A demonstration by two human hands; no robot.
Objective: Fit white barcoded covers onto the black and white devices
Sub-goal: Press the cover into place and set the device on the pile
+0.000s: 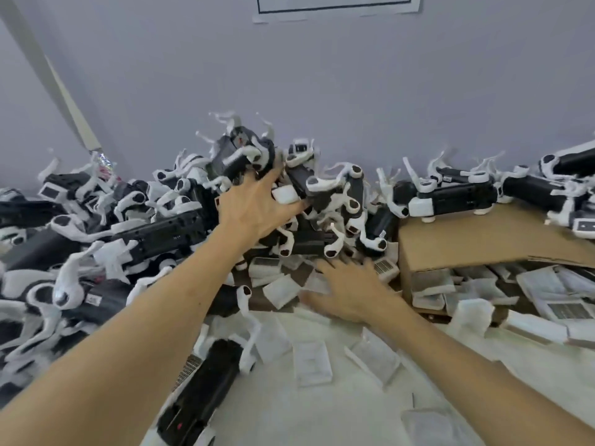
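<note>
A big heap of black and white devices (154, 233) fills the left and middle, against the wall. My left hand (254, 204) reaches into the top of the heap, its fingers spread and curled onto one black and white device (243, 156), with the thumb under a small white part (285, 193). My right hand (351, 291), blurred, hovers palm down with fingers apart over loose white barcoded covers (384, 268) at the foot of the heap; nothing is in it. Another device (206, 381) lies near me on the white surface.
A cardboard box (483, 239) at right holds more covers (566, 309) inside and carries several devices (450, 196) on its top flap. Loose covers (312, 362) are scattered over the white surface (338, 416) in front. A grey wall (322, 85) rises behind the heap.
</note>
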